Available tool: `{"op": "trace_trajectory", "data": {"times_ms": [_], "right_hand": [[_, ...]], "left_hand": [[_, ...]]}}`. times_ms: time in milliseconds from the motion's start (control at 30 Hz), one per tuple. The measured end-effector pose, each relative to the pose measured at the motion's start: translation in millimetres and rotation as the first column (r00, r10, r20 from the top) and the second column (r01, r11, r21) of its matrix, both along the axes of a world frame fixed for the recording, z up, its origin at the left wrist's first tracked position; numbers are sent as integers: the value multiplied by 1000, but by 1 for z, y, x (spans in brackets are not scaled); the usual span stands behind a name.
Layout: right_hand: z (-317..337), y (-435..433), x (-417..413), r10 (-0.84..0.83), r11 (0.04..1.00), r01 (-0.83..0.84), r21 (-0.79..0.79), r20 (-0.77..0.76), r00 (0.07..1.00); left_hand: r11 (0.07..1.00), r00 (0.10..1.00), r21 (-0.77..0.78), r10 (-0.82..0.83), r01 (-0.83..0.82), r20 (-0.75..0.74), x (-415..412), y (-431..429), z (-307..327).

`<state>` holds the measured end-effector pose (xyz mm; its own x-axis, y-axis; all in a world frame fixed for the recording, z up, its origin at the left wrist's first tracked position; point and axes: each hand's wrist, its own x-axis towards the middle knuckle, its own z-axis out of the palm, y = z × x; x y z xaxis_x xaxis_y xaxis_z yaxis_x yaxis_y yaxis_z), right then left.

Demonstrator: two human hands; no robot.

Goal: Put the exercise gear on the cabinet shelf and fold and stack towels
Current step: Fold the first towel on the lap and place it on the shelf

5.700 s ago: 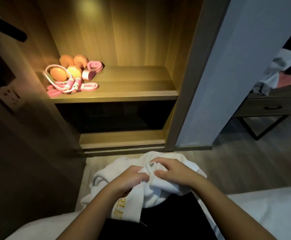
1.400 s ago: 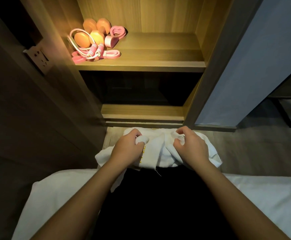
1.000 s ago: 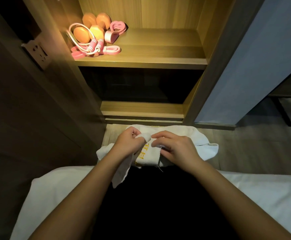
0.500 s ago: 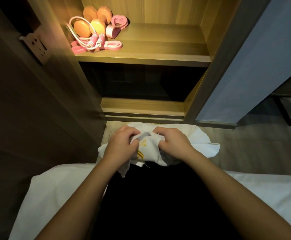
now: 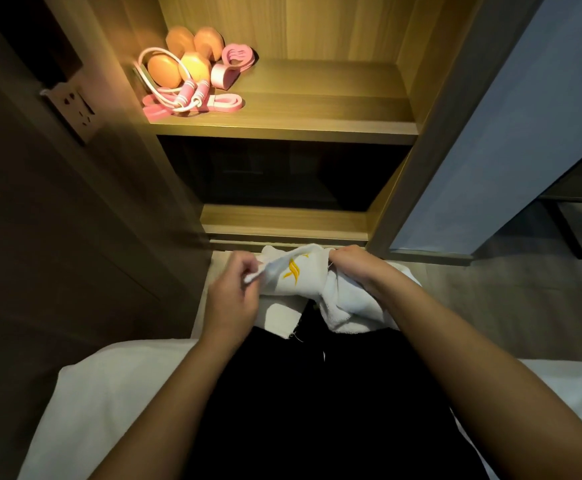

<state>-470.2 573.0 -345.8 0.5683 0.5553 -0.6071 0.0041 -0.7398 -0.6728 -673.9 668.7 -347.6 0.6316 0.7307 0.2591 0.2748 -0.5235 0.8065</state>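
While a person seated on the bed (image 5: 109, 393) is holding a white towel (image 5: 303, 275) with a gold emblem over their lap, just in front of the cabinet, the fold seems to be calling for both corners to be drawn apart until the top edge is running taut and level, with the bunched remainder shaken loose. Their left hand (image 5: 230, 299) is pinching one corner between thumb and curled fingers, while their right hand (image 5: 352, 265) is gripping the opposite edge, fingers wrapped round the cloth. Pink and orange exercise gear (image 5: 192, 81) is already sitting on the lit cabinet shelf (image 5: 317, 112) above.
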Motion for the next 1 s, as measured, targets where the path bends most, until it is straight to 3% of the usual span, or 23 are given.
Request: {"op": "trace_trajectory", "data": {"times_ms": [133,300,367,433,567,1000], "right_hand": [[0,2,11,-49,998,39,-55,-178,983],[1,6,14,-18,996,-5,-92,-247,969],[2,7,13,7,995,-32,-95,-256,967],[-1,8,11,28,994,-51,-97,-221,975],[-9,3,4,35,991,-47,-124,-103,994],[-18,-9,-4,99,995,-100,5,28,995]], "left_hand": [[974,990,188,-115,129,-83,-1,-6,-16],[992,984,38,-111,117,-140,-13,-3,-30],[966,971,148,-191,212,-142,-20,-3,-35],[920,945,228,-290,318,-148,-27,-5,-38],[838,866,248,-424,486,-265,-32,-6,-39],[688,658,144,-579,711,-482,-23,13,-21]]}}
